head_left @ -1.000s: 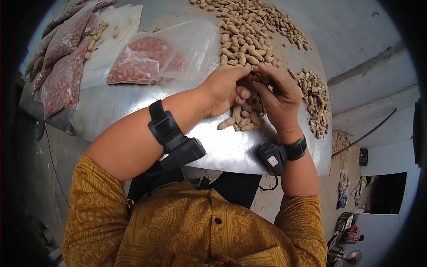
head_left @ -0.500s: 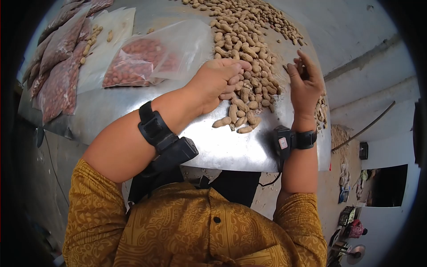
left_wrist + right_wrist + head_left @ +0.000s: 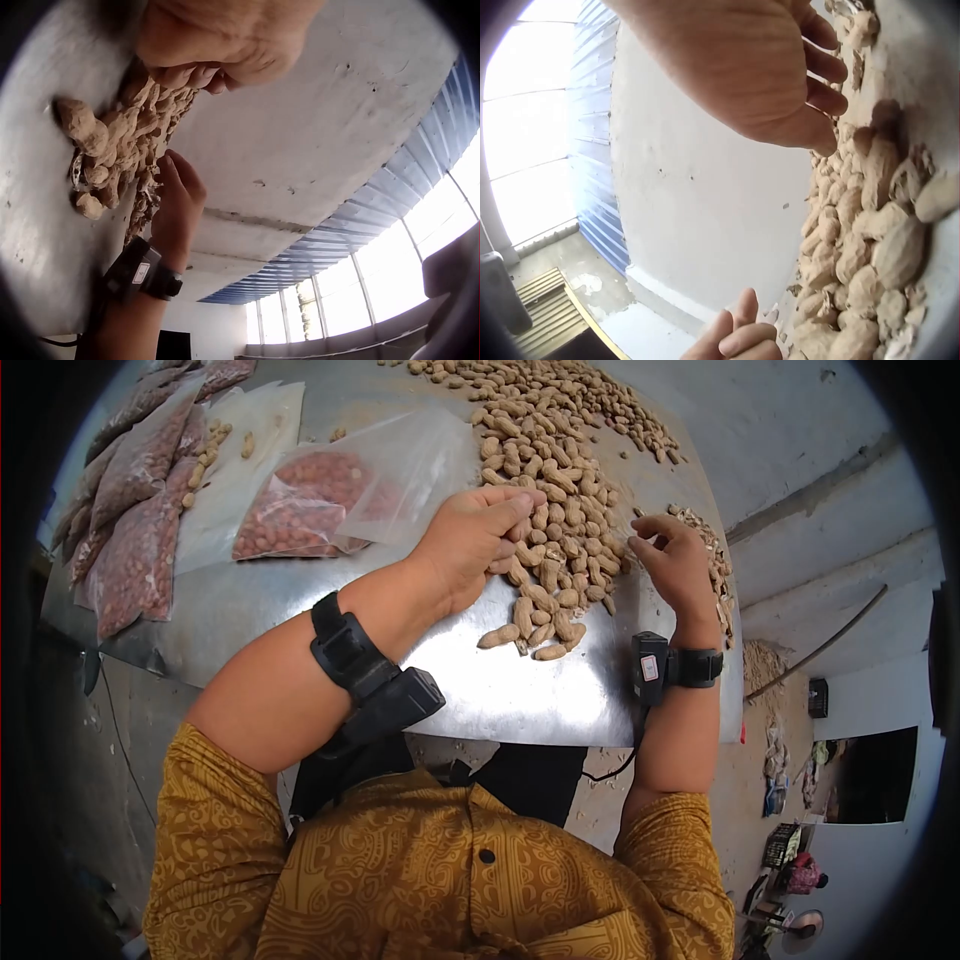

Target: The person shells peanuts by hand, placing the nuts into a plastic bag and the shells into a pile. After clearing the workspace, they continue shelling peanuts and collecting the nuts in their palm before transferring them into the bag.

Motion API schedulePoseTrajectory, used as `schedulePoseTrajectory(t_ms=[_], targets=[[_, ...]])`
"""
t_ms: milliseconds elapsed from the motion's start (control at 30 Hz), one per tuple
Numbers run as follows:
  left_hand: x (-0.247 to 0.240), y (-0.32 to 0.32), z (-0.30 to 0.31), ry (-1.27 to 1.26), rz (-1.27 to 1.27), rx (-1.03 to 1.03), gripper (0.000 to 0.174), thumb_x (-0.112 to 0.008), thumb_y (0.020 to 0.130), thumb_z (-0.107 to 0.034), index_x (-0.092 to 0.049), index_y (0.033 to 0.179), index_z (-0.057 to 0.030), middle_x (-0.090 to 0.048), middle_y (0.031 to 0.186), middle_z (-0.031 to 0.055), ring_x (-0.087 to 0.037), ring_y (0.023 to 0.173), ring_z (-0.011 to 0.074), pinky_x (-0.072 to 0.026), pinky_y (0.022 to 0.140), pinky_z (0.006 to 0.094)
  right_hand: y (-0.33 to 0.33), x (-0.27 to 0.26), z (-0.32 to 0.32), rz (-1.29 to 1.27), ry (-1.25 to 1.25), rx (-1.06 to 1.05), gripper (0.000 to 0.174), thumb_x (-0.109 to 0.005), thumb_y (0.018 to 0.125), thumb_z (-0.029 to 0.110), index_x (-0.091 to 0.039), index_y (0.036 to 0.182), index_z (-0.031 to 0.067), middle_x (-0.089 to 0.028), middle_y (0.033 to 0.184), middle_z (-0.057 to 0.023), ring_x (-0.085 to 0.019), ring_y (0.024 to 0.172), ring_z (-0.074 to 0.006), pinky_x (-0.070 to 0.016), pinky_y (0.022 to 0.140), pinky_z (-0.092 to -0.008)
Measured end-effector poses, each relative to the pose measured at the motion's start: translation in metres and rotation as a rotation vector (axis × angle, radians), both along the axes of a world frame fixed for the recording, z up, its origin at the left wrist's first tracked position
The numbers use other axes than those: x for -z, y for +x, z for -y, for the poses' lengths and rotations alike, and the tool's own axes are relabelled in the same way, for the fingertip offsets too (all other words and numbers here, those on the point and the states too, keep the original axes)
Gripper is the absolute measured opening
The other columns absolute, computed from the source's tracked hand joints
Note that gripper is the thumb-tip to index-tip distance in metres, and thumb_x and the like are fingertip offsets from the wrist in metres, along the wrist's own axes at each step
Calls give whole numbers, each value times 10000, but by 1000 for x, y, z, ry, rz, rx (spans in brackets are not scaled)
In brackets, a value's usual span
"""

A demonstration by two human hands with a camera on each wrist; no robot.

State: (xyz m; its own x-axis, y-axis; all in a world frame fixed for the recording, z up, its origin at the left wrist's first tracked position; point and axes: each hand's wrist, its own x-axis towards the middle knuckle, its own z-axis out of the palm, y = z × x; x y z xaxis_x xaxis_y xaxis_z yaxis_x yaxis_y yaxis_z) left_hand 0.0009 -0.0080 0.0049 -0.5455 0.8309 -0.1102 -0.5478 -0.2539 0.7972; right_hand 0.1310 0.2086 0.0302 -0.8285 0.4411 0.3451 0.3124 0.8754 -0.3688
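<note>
My left hand (image 3: 465, 540) hangs over the near left side of a heap of unshelled peanuts (image 3: 575, 480), with its fingers curled and thumb against the index finger. In the left wrist view these curled fingers hide the palm, and I cannot tell whether something is inside. To the right of the heap, my right hand (image 3: 680, 565) has loosely bent, spread fingers with nothing visible between them. The right wrist view puts its fingertips (image 3: 825, 142) close above the peanuts (image 3: 855, 255). Broken shells (image 3: 718, 565) lie just beyond this hand, along the table's right side.
An open clear bag of red peanut kernels (image 3: 300, 505) lies left of the heap. Several filled bags (image 3: 135, 530) are stacked at the far left, beside flat empty bags (image 3: 265, 435) with some peanuts on them. The metal table's (image 3: 520, 700) near edge is at my waist.
A second ago both hands met over the heap. They have separated: the right moved right toward the shells, then its fingers bent back toward the peanuts. The left shifted slightly left.
</note>
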Motion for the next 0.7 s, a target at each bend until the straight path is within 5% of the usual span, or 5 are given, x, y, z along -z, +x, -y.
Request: schedulePoseTrajectory(t_ms=[367,700], targets=[[3,2,-4,7,12,17,266,-567,882,-168,-542,1096,-13,-477,732,-18,-343,523,34,-275,440,168,-8,8,15,-88,-171,-72,212,-629,739,40,-646,949,16,-639,827,-103,-613,750,-182,-485,699,-278],[4,9,-6,78,-110,86,277,-650,829,-176,-580,1035,-4,-572,816,3,-445,600,35,-322,479,169,-15,-1,68,-417,-530,-547,240,-642,737,-45,-596,969,1,-599,909,-41,-577,839,-124,-479,753,-255]])
